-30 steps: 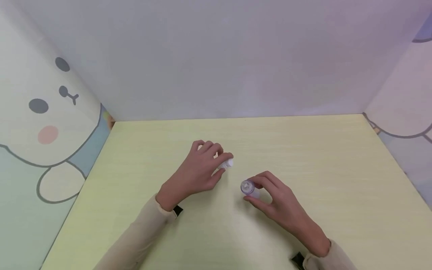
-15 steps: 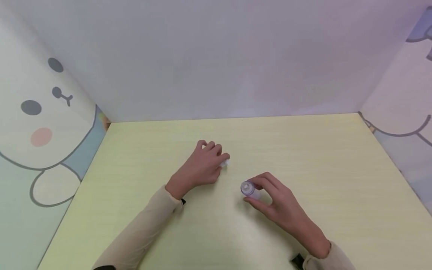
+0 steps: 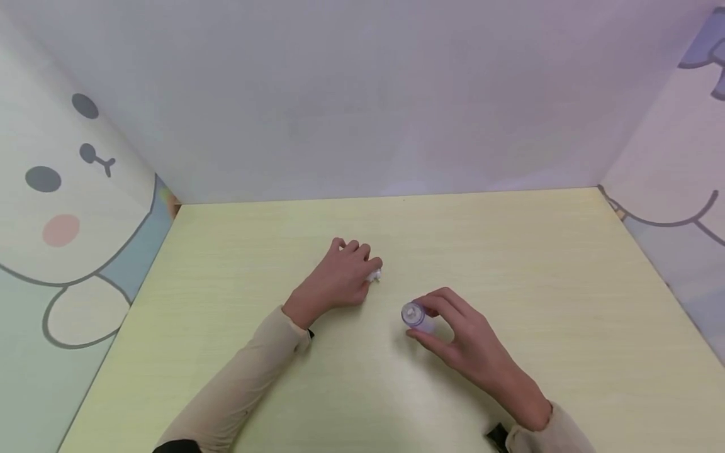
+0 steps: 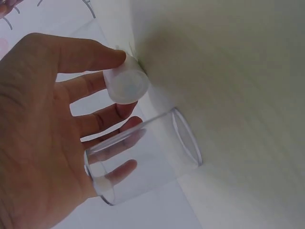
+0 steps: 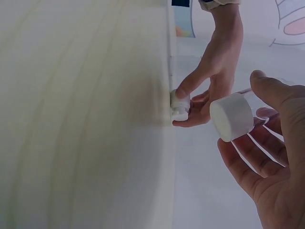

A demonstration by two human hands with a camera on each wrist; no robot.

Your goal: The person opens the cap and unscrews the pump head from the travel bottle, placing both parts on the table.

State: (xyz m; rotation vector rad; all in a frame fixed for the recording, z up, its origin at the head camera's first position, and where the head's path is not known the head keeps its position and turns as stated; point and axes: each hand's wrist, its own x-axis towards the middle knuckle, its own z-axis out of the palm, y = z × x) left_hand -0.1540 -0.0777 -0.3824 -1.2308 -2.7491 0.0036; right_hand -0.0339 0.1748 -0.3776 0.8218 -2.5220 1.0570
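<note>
My left hand (image 3: 340,277), palm toward the tabletop, pinches a small white cylindrical piece (image 4: 126,86) between thumb and fingers. A narrower knob shows on one end of that white piece in the right wrist view. Against the left palm, a clear hollow cylinder (image 4: 147,157) shows in the left wrist view, with fingers visible through it; how it is held I cannot tell. Closer to the front, my right hand (image 3: 470,343) holds a small clear bottle (image 3: 412,313) with a purplish rim by its sides. Its white end (image 5: 231,118) faces the tabletop in the right wrist view.
Both hands are above a pale wooden tabletop (image 3: 510,251). A plain light wall (image 3: 385,113) rises behind its back edge. Cartoon-printed panels (image 3: 62,233) flank the table on the left and right.
The left hand's thumb and fingers have drawn closer together around the white piece, so less of it shows from above. The right hand holds the bottle almost in the same spot.
</note>
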